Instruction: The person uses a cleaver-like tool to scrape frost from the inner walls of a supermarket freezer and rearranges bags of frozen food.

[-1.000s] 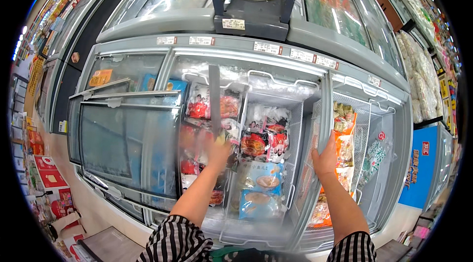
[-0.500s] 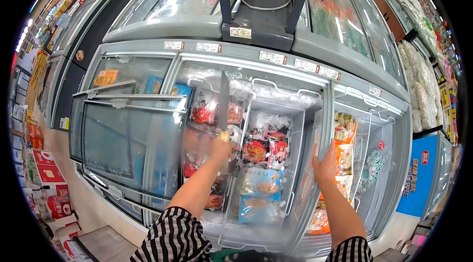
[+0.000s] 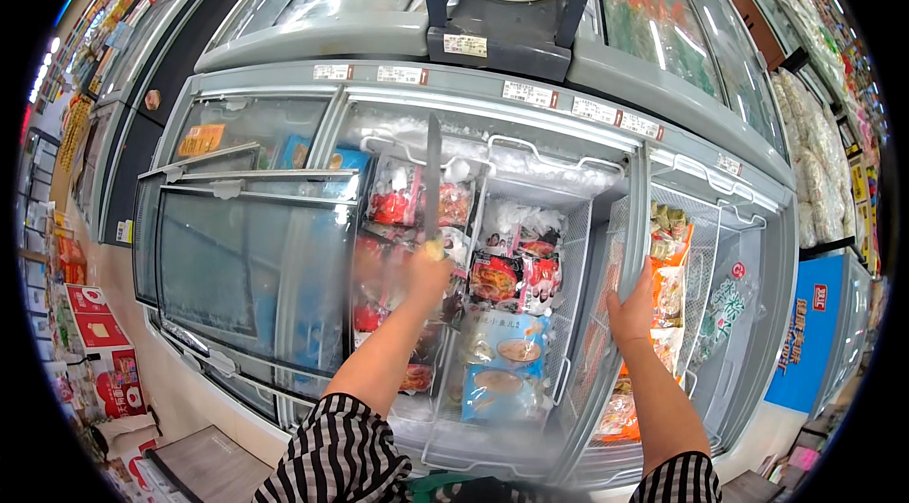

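My left hand (image 3: 428, 278) is closed round the pale yellow handle of a long-bladed knife (image 3: 433, 172). The blade points away from me over the left part of the open chest freezer, its tip near the frosted back wall (image 3: 407, 127). Below the hand lie red-and-black food packs (image 3: 402, 205), partly hidden by my arm. My right hand (image 3: 632, 309) grips the grey divider bar (image 3: 632, 229) between two freezer openings. Orange food bags (image 3: 669, 281) sit just right of that hand. Whether the blade touches the frost I cannot tell.
Sliding glass lids (image 3: 251, 285) are stacked at the left. A wire basket (image 3: 559, 158) holds red packs and light blue packs (image 3: 507, 352). Loose frost (image 3: 521, 217) lies by them. A dark metal stand (image 3: 502, 53) rises behind the freezer; a blue cabinet (image 3: 819, 333) stands at the right.
The knife has shifted slightly away from me, and its blade shows narrower. My right hand stays on the divider bar. The whole view has tilted a little.
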The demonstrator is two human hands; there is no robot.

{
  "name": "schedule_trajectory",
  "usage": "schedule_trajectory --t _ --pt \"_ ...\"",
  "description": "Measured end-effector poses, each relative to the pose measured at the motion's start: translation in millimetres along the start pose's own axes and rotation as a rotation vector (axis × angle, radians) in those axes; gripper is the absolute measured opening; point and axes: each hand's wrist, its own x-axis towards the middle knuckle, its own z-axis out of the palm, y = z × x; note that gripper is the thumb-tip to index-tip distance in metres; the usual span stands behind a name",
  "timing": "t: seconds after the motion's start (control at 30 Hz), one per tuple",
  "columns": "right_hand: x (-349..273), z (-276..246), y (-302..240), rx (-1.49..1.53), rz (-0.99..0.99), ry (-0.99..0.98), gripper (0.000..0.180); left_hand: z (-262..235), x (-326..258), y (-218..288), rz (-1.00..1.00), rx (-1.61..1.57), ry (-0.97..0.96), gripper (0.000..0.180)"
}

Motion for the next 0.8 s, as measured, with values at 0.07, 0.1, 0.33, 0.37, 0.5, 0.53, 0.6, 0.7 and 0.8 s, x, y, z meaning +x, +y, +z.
schedule_trajectory --t 0.07,0.1,0.33,0.37,0.5,0.53,0.6,0.7,0.8 --pt "1.0 1.4 -0.4 0.001 -0.018 0.013 0.083 -0.6 -0.9 7.3 -0.145 -0.044 -0.105 0.021" --pt "-2.1 2.8 6.3 -0.001 -0.032 0.023 0.083 -1.4 -2.1 11.3 -0.217 -0.066 -0.158 0.021" --pt "-0.2 2.7 7.8 -0.002 -0.063 0.053 0.084 -1.5 23.8 -5.5 0.272 0.068 0.271 0.028" --pt "1.9 4.0 1.1 0.005 -0.051 0.035 0.084 -6.8 36.4 -10.5 0.349 0.083 0.350 0.025" --pt "1.3 -1.2 2.8 0.012 -0.001 0.027 0.083 -9.7 20.7 34.4 -0.156 -0.108 0.067 0.021" --pt "-0.8 -0.4 5.7 0.010 0.001 0.021 0.083 -11.9 17.0 34.0 -0.084 -0.132 0.072 0.020" --pt "0.3 -0.6 6.9 0.005 -0.002 0.030 0.083 -16.0 14.4 29.1 0.060 -0.178 0.079 0.020" --pt "-1.8 6.5 8.0 -0.010 -0.036 0.034 0.083 -12.7 32.9 -12.5 0.232 -0.166 0.307 0.017" --pt "-0.4 3.0 1.3 0.022 -0.009 0.023 0.083 -10.1 36.5 10.3 -0.147 -0.102 0.170 0.015"
